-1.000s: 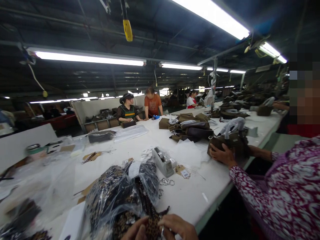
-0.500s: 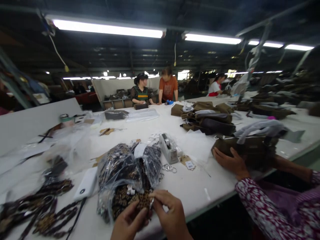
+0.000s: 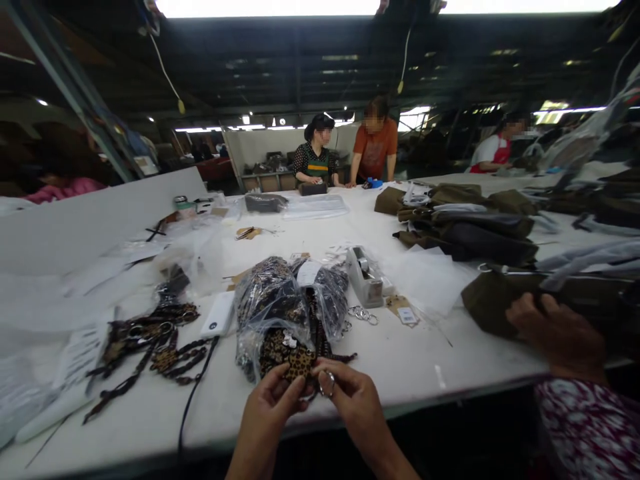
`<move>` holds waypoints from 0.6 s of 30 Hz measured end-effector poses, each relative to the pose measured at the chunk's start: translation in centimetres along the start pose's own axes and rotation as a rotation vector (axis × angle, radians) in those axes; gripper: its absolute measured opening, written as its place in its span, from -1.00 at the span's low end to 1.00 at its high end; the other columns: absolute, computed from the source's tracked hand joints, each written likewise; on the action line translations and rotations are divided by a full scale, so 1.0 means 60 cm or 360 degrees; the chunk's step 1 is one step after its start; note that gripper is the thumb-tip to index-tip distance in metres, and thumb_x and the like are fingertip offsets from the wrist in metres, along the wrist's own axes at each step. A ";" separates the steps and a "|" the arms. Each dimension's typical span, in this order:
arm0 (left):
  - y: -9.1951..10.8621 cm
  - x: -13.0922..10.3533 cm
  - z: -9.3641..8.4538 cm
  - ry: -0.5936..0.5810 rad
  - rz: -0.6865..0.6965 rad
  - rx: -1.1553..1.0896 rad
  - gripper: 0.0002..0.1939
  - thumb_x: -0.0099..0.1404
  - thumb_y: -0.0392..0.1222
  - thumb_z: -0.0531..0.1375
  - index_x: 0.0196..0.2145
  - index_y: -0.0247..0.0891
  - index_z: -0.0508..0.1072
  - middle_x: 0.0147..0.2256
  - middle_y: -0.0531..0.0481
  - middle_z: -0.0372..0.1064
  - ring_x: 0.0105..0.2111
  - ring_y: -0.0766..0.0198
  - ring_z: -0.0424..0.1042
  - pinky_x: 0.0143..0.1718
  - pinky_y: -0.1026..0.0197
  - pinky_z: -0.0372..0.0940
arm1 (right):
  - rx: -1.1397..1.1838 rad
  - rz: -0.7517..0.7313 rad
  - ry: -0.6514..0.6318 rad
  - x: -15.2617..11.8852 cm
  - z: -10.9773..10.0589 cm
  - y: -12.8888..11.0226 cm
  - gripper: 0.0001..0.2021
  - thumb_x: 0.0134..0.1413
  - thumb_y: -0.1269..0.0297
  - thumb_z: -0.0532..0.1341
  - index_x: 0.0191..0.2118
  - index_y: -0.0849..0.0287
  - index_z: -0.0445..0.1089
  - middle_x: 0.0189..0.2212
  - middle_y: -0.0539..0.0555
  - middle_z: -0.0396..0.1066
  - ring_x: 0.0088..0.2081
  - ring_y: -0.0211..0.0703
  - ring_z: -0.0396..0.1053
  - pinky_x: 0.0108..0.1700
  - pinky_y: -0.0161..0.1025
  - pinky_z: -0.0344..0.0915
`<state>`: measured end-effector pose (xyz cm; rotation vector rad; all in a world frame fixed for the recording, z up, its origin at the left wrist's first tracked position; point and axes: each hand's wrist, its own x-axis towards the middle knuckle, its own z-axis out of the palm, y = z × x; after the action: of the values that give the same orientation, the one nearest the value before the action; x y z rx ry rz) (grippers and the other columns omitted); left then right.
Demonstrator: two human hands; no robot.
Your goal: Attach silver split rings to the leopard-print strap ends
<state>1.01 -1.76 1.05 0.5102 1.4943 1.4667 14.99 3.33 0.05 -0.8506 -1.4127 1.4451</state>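
Note:
My left hand is closed, its fingers and thumb pinching the edge of a leopard-print fabric piece. Close beside it, my right hand grips a shiny metal ring at the fabric's right edge. Whether the ring passes through the fabric cannot be made out. Just beyond my hands lies a clear plastic bag with dark patterned fabric inside. A brown braided strap sticks out of it. Several loose metal rings rest to the right of the bag.
A grey tape dispenser and tags lie right of the bag. A white power bank with a black cable and braided straps lie left. At right, a co-worker's hand touches an olive bag. Other people stand across the table.
The view has turned left and down, so the table things appear further right and higher. The ring at my right hand shows more plainly. The co-worker's near hand has shifted on the olive bag.

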 end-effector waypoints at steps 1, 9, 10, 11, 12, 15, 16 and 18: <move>-0.002 -0.003 -0.007 -0.0021 0.0017 0.0025 -0.38 -0.15 0.01 0.49 -0.17 -0.34 0.46 -0.34 -0.16 0.61 -0.36 0.04 0.59 -0.41 0.20 0.47 | -0.0077 -0.0064 -0.0061 -0.005 0.006 -0.006 -0.77 0.18 0.15 0.25 -0.27 0.14 0.62 -0.28 0.13 0.58 -0.14 -0.03 0.47 -0.06 -0.23 0.37; 0.016 -0.005 -0.069 -0.0178 0.0669 0.0509 -0.54 0.16 0.11 0.30 -0.07 -0.21 0.54 -0.15 -0.13 0.57 -0.21 0.05 0.57 -0.25 0.14 0.52 | -0.0787 -0.0400 -0.0103 -0.036 0.026 -0.050 -0.79 0.21 0.46 0.11 -0.28 0.18 0.52 -0.30 0.09 0.53 -0.25 -0.15 0.46 -0.14 -0.29 0.31; 0.020 -0.003 -0.073 -0.0251 0.0799 0.0600 -0.59 0.17 0.06 0.30 -0.08 -0.18 0.56 -0.12 -0.13 0.56 -0.18 0.07 0.57 -0.21 0.15 0.51 | -0.0856 -0.0393 -0.0165 -0.041 0.025 -0.058 -0.78 0.21 0.47 0.10 -0.28 0.17 0.50 -0.32 0.08 0.52 -0.27 -0.17 0.45 -0.17 -0.31 0.30; 0.024 -0.001 -0.077 -0.0358 0.0918 0.0698 -0.65 0.17 0.02 0.31 -0.11 -0.14 0.59 -0.10 -0.12 0.56 -0.16 0.07 0.56 -0.17 0.16 0.50 | -0.0920 -0.0389 -0.0224 -0.045 0.024 -0.065 -0.78 0.21 0.48 0.10 -0.29 0.16 0.50 -0.33 0.06 0.52 -0.28 -0.18 0.44 -0.19 -0.32 0.29; 0.026 0.002 -0.081 -0.0475 0.1024 0.0794 -0.71 0.18 -0.01 0.31 -0.15 -0.11 0.62 -0.11 -0.11 0.57 -0.15 0.06 0.56 -0.14 0.16 0.49 | -0.0979 -0.0389 -0.0273 -0.049 0.022 -0.071 -0.78 0.19 0.49 0.10 -0.29 0.16 0.49 -0.33 0.06 0.51 -0.28 -0.18 0.43 -0.19 -0.33 0.28; 0.026 0.014 -0.089 -0.0774 0.1230 0.1000 -0.80 0.17 -0.08 0.32 -0.22 -0.04 0.66 -0.20 -0.08 0.61 -0.15 0.07 0.57 -0.09 0.20 0.46 | -0.1086 -0.0400 -0.0415 -0.061 0.012 -0.073 -0.77 0.10 0.52 0.12 -0.29 0.16 0.52 -0.34 0.06 0.54 -0.30 -0.19 0.44 -0.22 -0.38 0.27; 0.023 0.017 -0.092 -0.0853 0.1240 0.1030 -0.80 0.17 -0.08 0.32 -0.22 -0.02 0.66 -0.23 -0.07 0.62 -0.18 0.08 0.58 -0.10 0.22 0.45 | -0.1103 -0.0395 -0.0480 -0.064 0.007 -0.066 -0.76 0.05 0.54 0.14 -0.30 0.16 0.54 -0.35 0.05 0.55 -0.32 -0.21 0.44 -0.25 -0.40 0.26; 0.013 0.023 -0.096 -0.1008 0.1175 0.1052 -0.80 0.18 -0.05 0.31 -0.23 -0.02 0.66 -0.28 -0.05 0.63 -0.25 0.11 0.60 -0.17 0.28 0.46 | -0.1158 -0.0324 -0.0603 -0.066 -0.005 -0.043 -0.73 -0.05 0.55 0.17 -0.31 0.13 0.57 -0.38 0.02 0.56 -0.38 -0.24 0.42 -0.31 -0.44 0.24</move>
<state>-4.63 -3.55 0.36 1.8899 1.2748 1.0896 16.97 -0.45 2.09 -0.8495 -2.3114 0.9565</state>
